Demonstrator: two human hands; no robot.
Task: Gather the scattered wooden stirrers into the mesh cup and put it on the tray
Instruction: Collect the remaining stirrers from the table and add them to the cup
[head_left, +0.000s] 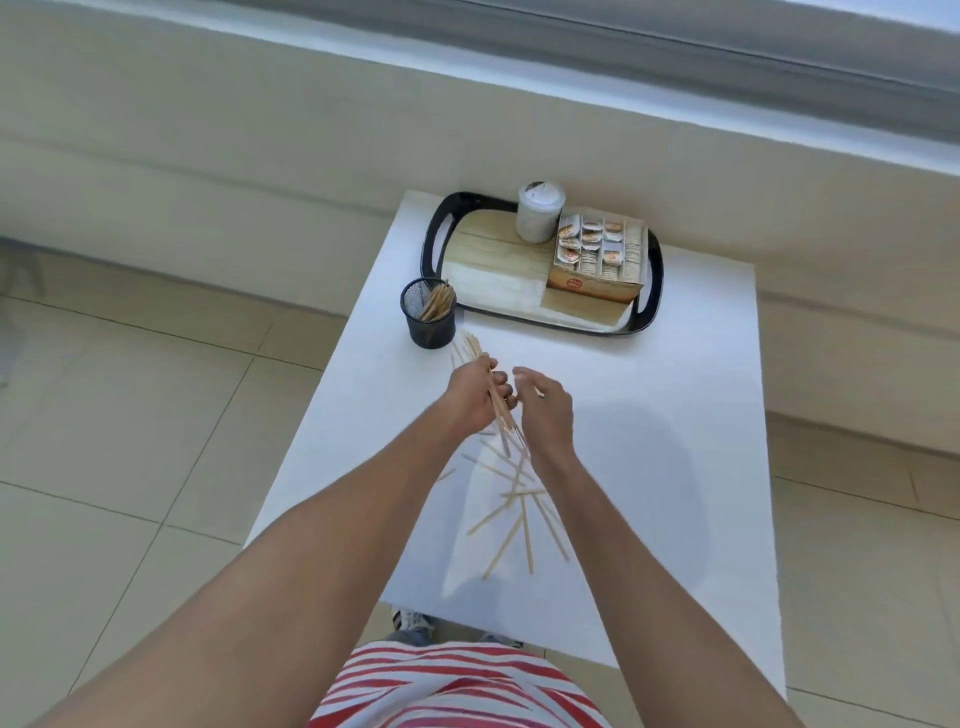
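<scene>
A black mesh cup (429, 314) stands on the white table (649, 415), just left of the tray's front corner, with several wooden stirrers leaning inside it. My left hand (475, 392) grips a bundle of stirrers (470, 349) whose tips point up towards the cup. My right hand (545, 408) hovers beside it, fingers loosely bent, with one thin stirrer at its fingertips. More loose stirrers (519, 506) lie crossed on the table under my wrists. The black tray (436, 244) with a wood-look base sits at the table's far end.
On the tray stand a white lidded cup (539, 213) and a cardboard box of sachets (597, 257); the tray's left part is bare. Tiled floor surrounds the table, and a wall ledge runs behind it.
</scene>
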